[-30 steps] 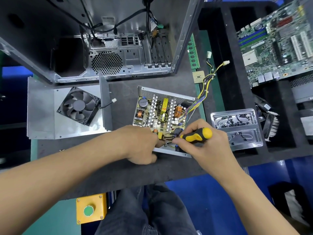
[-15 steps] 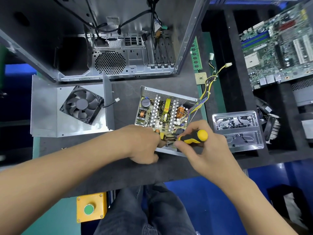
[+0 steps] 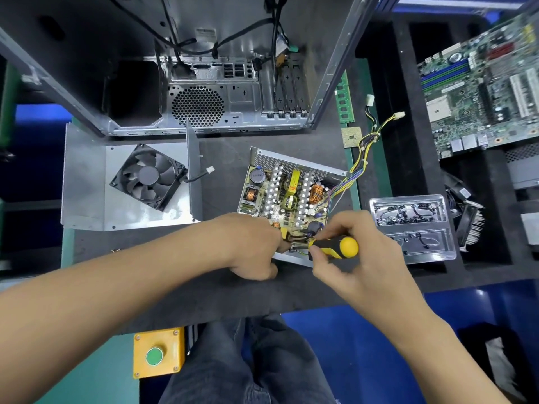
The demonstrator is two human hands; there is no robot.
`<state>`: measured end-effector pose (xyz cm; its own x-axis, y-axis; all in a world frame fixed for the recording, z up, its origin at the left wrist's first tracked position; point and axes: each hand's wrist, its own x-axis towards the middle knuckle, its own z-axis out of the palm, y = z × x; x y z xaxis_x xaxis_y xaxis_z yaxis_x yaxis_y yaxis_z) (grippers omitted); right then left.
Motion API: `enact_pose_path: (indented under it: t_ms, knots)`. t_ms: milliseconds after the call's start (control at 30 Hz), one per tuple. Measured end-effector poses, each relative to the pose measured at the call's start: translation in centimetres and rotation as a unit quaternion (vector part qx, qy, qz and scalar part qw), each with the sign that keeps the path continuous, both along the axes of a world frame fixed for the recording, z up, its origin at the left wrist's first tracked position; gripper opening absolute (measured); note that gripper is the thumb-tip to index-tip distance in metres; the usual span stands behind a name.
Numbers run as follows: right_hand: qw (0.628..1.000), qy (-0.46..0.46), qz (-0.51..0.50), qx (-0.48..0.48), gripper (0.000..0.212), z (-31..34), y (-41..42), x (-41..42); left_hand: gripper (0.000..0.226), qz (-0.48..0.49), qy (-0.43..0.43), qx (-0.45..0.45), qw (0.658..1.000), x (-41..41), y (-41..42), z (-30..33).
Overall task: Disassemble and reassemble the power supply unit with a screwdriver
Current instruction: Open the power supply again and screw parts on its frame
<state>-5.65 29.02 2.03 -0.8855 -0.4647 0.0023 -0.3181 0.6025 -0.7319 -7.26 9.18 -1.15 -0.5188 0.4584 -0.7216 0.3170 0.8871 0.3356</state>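
The power supply point(image 3: 291, 199) lies open near the middle of the dark table point(image 3: 175, 293), its circuit board, coils and metal fins bare to view, with a bundle of coloured wires point(image 3: 361, 158) trailing off its far right corner. The screwdriver point(image 3: 335, 246) points into the near right corner of the box, tip hidden among the parts there. The right hand point(image 3: 358, 252) holds the yellow and black handle, fingers curled round it and thumb pinching near the shaft. The left hand point(image 3: 250, 246) rests at the near edge of the box, fingers curled under; whether they pinch a part or only steady the casing I cannot tell.

The lid point(image 3: 87, 182) is already off and lies to the left with the fan point(image 3: 148, 176) on it, so disassembly looks well along. The board is not yet out, and all of the reassembly remains.

A clear tray point(image 3: 414, 255) of small parts sits just right of the hands. Beyond stand an open computer case point(image 3: 204, 91) and a motherboard point(image 3: 481, 83).
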Motion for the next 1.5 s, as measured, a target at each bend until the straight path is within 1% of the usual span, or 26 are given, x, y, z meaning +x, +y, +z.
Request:
enact_pose_path:
  t_ms: [33, 133, 200, 267, 300, 367, 467, 567, 600, 667, 700, 767, 800, 867, 933, 967, 1000, 1033, 1067, 1100, 1167, 1233, 1300, 1400, 1467, 1500]
  knots:
    - [0.999, 0.023, 0.009, 0.022, 0.03, 0.1, 0.0, 0.0, 0.05, -0.001, -0.004, -0.003, 1.0, 0.0, 0.0, 0.0]
    - [0.984, 0.125, 0.061, 0.11, 0.019, 1.0, -0.2, -0.1, 0.046, 0.004, -0.009, -0.007, 1.0, -0.1, 0.1, 0.2]
    - [0.97, 0.159, 0.063, 0.174, 0.032, 2.0, -0.8, -0.3, 0.034, 0.008, -0.004, -0.011, 1.0, 0.0, 0.2, 0.2]
    - [0.96, 0.164, 0.048, 0.222, 0.04, 2.8, -1.6, -0.3, 0.024, 0.013, -0.006, -0.019, 1.0, 0.0, 0.2, 0.3]
    - [0.96, 0.156, 0.046, 0.228, 0.04, 3.2, -2.0, -0.1, 0.023, 0.013, -0.008, -0.02, 1.0, 0.0, 0.3, 0.4]
    - [0.958, 0.165, 0.058, 0.228, 0.036, 3.6, -2.3, -0.1, 0.036, 0.014, -0.012, -0.012, 1.0, 0.0, 0.4, 0.8]
    - [0.919, 0.21, 0.077, 0.324, 0.043, 4.2, -2.6, -0.4, 0.044, 0.026, -0.006, -0.002, 1.0, 0.0, 0.4, 1.0]
    - [0.886, 0.199, 0.066, 0.414, 0.039, 5.0, -3.3, -0.4, 0.041, 0.045, -0.01, 0.001, 0.999, 0.1, 0.4, 1.0]
    - [0.882, 0.189, 0.079, 0.425, 0.039, 5.1, -3.4, -0.2, 0.04, 0.056, -0.014, 0.004, 0.998, 0.2, 0.4, 0.9]
    - [0.903, 0.158, 0.117, 0.382, 0.037, 5.0, -3.4, -0.3, 0.036, 0.073, -0.013, 0.013, 0.997, 0.3, 0.4, 0.8]
    - [0.91, 0.131, 0.141, 0.367, 0.031, 5.1, -3.4, -0.4, 0.035, 0.077, -0.007, 0.017, 0.997, 0.4, 0.3, 0.7]
    - [0.889, 0.095, 0.196, 0.402, 0.022, 4.7, -3.5, -0.7, 0.038, 0.085, 0.001, 0.021, 0.996, 0.5, 0.3, 0.5]
    - [0.874, 0.101, 0.202, 0.429, 0.018, 4.5, -3.2, -0.9, 0.041, 0.087, 0.001, 0.022, 0.996, 0.5, 0.3, 0.5]
    - [0.85, 0.118, 0.163, 0.487, 0.01, 4.9, -3.5, -1.3, 0.047, 0.086, -0.006, 0.023, 0.996, 0.4, 0.4, 0.3]
    - [0.839, 0.133, 0.138, 0.509, 0.024, 5.2, -3.3, -1.3, 0.045, 0.093, -0.015, 0.023, 0.995, 0.3, 0.4, 0.3]
    - [0.846, 0.126, 0.149, 0.496, 0.029, 5.1, -3.0, -1.2, 0.041, 0.099, -0.017, 0.024, 0.995, 0.2, 0.4, 0.4]
    - [0.862, 0.116, 0.17, 0.463, 0.027, 5.2, -2.8, -1.2, 0.037, 0.105, -0.02, 0.027, 0.994, 0.3, 0.5, 0.4]
    - [0.876, 0.099, 0.19, 0.432, 0.02, 5.2, -2.6, -1.2, 0.034, 0.111, -0.023, 0.032, 0.993, 0.3, 0.6, 0.3]
    - [0.882, 0.078, 0.202, 0.419, 0.016, 5.2, -2.5, -1.3, 0.033, 0.118, -0.024, 0.037, 0.992, 0.4, 0.7, 0.3]
    - [0.879, 0.066, 0.208, 0.423, 0.018, 5.2, -2.7, -1.5, 0.032, 0.124, -0.024, 0.04, 0.991, 0.5, 0.9, 0.2]
    - [0.857, 0.093, 0.191, 0.469, 0.012, 5.1, -3.1, -1.5, 0.033, 0.139, -0.025, 0.043, 0.989, 0.7, 1.4, -0.1]
    - [0.84, 0.127, 0.158, 0.503, 0.024, 5.5, -3.4, -1.4, 0.032, 0.158, -0.019, 0.042, 0.986, 0.9, 1.7, -0.5]
    - [0.849, 0.125, 0.166, 0.485, 0.028, 5.5, -3.3, -1.5, 0.026, 0.173, -0.012, 0.04, 0.984, 1.1, 1.9, -0.8]
    - [0.875, 0.09, 0.224, 0.421, 0.015, 5.5, -3.3, -2.0, 0.039, 0.191, -0.014, 0.045, 0.98, 1.2, 2.0, -1.1]
    - [0.876, 0.079, 0.198, 0.433, 0.012, 5.5, -3.4, -2.4, 0.04, 0.203, -0.013, 0.05, 0.978, 1.2, 2.3, -1.3]
    - [0.871, 0.091, 0.168, 0.452, 0.018, 5.4, -3.4, -2.6, 0.04, 0.209, -0.011, 0.052, 0.976, 1.2, 2.5, -1.3]
